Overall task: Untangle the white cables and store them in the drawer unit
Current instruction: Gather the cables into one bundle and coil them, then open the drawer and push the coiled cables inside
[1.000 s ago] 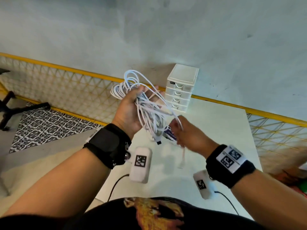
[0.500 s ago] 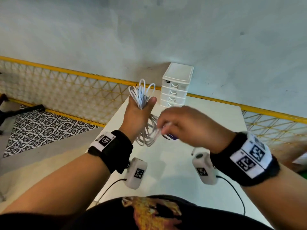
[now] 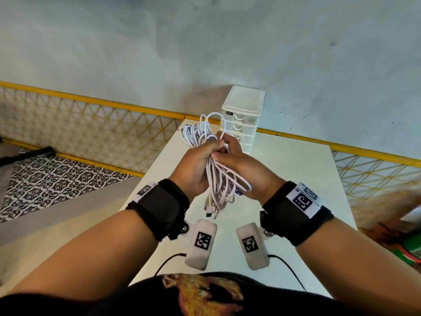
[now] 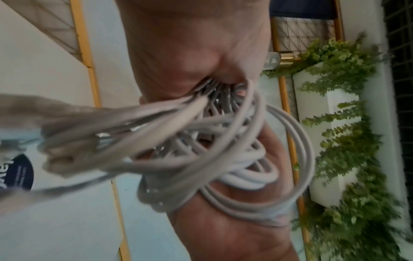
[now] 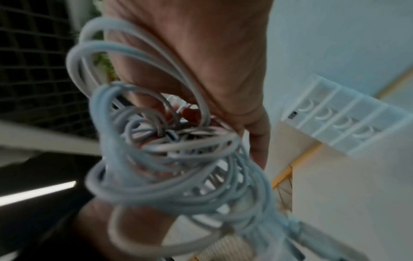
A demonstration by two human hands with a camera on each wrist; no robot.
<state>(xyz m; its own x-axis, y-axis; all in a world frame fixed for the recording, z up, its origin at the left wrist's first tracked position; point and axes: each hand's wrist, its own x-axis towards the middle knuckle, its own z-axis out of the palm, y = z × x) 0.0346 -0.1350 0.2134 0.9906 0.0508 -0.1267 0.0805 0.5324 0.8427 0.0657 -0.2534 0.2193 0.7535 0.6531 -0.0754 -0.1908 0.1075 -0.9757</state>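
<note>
A tangled bundle of white cables [image 3: 216, 179] hangs above the white table [image 3: 296, 179], plug ends dangling at its bottom. My left hand [image 3: 205, 153] grips the bundle's upper part from the left. My right hand [image 3: 232, 151] holds the same bundle from the right, fingers curled round the strands. Loops stick up above both hands. The white drawer unit [image 3: 243, 106] stands at the table's far edge against the wall, all drawers shut. In the left wrist view the cables [image 4: 234, 159] coil between both palms. The right wrist view shows the cables [image 5: 167, 159] blurred and the drawer unit [image 5: 339, 114] beyond.
A yellow mesh railing [image 3: 91, 124] runs along the table's left and right sides. A patterned rug [image 3: 57, 179] lies on the floor at left. A small blue-labelled item [image 4: 20, 173] lies on the table under the hands. Green plants [image 4: 346, 123] stand behind.
My right hand has left the loose strand it was pulling and closed on the bundle beside my left hand. Both hands came together in front of the drawer unit.
</note>
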